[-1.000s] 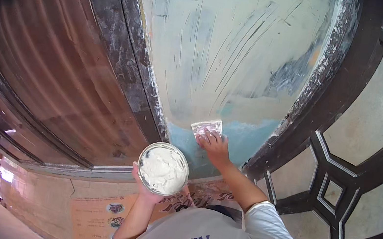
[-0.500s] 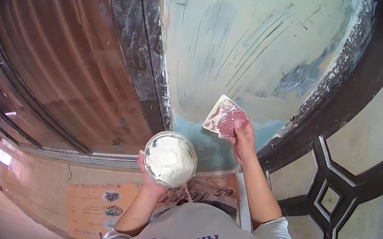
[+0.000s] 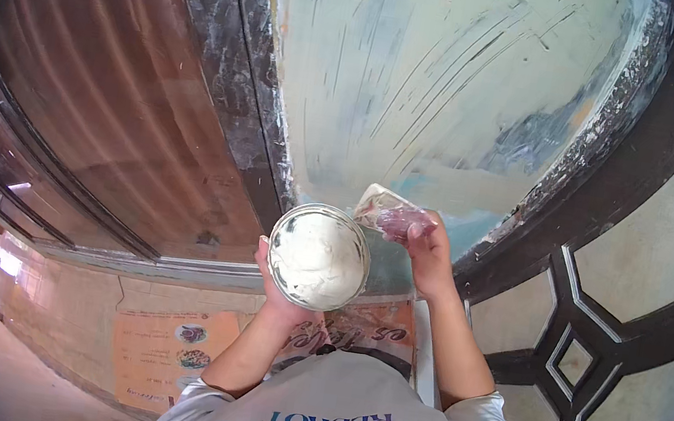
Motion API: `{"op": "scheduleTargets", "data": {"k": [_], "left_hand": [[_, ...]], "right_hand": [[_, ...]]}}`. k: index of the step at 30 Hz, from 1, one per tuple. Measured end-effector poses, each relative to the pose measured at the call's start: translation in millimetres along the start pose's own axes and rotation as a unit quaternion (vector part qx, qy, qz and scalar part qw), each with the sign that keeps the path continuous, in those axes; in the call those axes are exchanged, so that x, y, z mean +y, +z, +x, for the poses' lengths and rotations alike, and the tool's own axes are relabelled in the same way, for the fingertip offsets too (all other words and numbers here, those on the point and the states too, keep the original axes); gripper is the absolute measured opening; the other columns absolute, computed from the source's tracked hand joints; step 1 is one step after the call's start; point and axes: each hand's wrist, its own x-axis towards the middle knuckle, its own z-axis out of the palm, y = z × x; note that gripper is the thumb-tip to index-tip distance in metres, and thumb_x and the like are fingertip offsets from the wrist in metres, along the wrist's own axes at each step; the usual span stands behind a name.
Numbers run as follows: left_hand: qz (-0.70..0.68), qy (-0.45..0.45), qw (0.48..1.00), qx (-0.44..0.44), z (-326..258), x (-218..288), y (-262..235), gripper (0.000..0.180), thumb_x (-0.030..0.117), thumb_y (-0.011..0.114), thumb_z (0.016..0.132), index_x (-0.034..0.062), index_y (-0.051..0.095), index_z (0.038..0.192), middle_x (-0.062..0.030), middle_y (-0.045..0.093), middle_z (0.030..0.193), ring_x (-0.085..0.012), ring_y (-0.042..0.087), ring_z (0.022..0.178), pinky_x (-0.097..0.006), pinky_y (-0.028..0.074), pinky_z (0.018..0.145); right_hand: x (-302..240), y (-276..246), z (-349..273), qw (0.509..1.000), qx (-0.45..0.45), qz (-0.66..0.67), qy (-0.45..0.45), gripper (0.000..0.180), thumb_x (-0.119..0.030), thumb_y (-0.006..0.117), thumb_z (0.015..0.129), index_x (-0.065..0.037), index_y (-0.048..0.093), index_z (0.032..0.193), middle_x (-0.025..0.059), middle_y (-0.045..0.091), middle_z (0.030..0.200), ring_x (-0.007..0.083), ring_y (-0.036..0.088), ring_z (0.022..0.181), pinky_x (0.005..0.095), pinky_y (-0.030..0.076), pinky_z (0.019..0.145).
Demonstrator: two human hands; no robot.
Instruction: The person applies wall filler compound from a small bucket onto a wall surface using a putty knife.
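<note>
A round bowl [image 3: 319, 256] full of white putty sits in the palm of the left hand [image 3: 278, 284], whose fingers cup it from beneath. Just beside its upper right rim, the right hand [image 3: 429, 250] grips a flat scraper [image 3: 385, 212], blade tilted toward the bowl. Behind both rises a pale, streaked wall panel [image 3: 427, 76], bordered by a dark frame [image 3: 244, 75] and a brown corrugated shutter [image 3: 102, 88].
</note>
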Motion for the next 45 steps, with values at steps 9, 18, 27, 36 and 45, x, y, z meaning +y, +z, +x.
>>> {"op": "scheduleTargets", "data": {"k": [9, 18, 27, 36, 45], "left_hand": [[-0.025, -0.030, 0.999, -0.024, 28, -35, 21, 0.086, 0.074, 0.043, 0.081, 0.0114, 0.041, 0.140, -0.0149, 0.043, 0.142, -0.0368, 0.044, 0.127, -0.054, 0.038, 0.104], [0.043, 0.033, 0.998, -0.028, 43, -76, 52, 0.091, 0.075, 0.046, 0.077, 0.0125, 0.036, 0.143, -0.0135, 0.039, 0.145, -0.0354, 0.045, 0.126, -0.052, 0.041, 0.102], [0.085, 0.092, 0.992, -0.034, 53, -101, 64, 0.098, 0.076, 0.050, 0.073, 0.0099, 0.033, 0.144, -0.0148, 0.039, 0.144, -0.0351, 0.044, 0.127, -0.050, 0.041, 0.103], [0.155, 0.154, 0.974, -0.059, 45, -107, 61, 0.107, 0.074, 0.059, 0.068, 0.0070, 0.029, 0.145, -0.0161, 0.037, 0.145, -0.0334, 0.043, 0.129, -0.048, 0.040, 0.106], [0.125, 0.114, 0.978, -0.121, 33, -86, 50, 0.107, 0.073, 0.060, 0.069, 0.0044, 0.029, 0.145, -0.0182, 0.036, 0.146, -0.0343, 0.042, 0.130, -0.049, 0.040, 0.106]], "right_hand": [[-2, -71, -8, 0.849, -0.054, -0.489, -0.194, 0.021, 0.006, 0.053, 0.088, -0.004, 0.057, 0.107, 0.0149, 0.062, 0.104, 0.0223, 0.062, 0.099, 0.0344, 0.048, 0.087], [-55, -138, -15, 0.955, 0.111, -0.271, -0.041, 0.019, -0.014, 0.052, 0.097, -0.004, 0.052, 0.112, 0.0060, 0.064, 0.094, 0.0142, 0.060, 0.071, 0.0283, 0.050, 0.058], [-94, -144, -12, 0.981, 0.088, -0.168, 0.046, 0.023, -0.014, 0.054, 0.095, -0.005, 0.050, 0.116, 0.0016, 0.061, 0.089, 0.0073, 0.055, 0.071, 0.0239, 0.047, 0.055], [-98, -134, 1, 0.961, -0.047, -0.269, 0.049, 0.028, -0.008, 0.059, 0.087, -0.006, 0.054, 0.114, 0.0072, 0.063, 0.081, 0.0125, 0.057, 0.070, 0.0285, 0.047, 0.065], [-123, -85, 27, 0.927, -0.090, -0.359, -0.061, 0.029, -0.006, 0.059, 0.082, -0.004, 0.054, 0.111, 0.0147, 0.065, 0.085, 0.0223, 0.064, 0.072, 0.0327, 0.050, 0.067]]}}
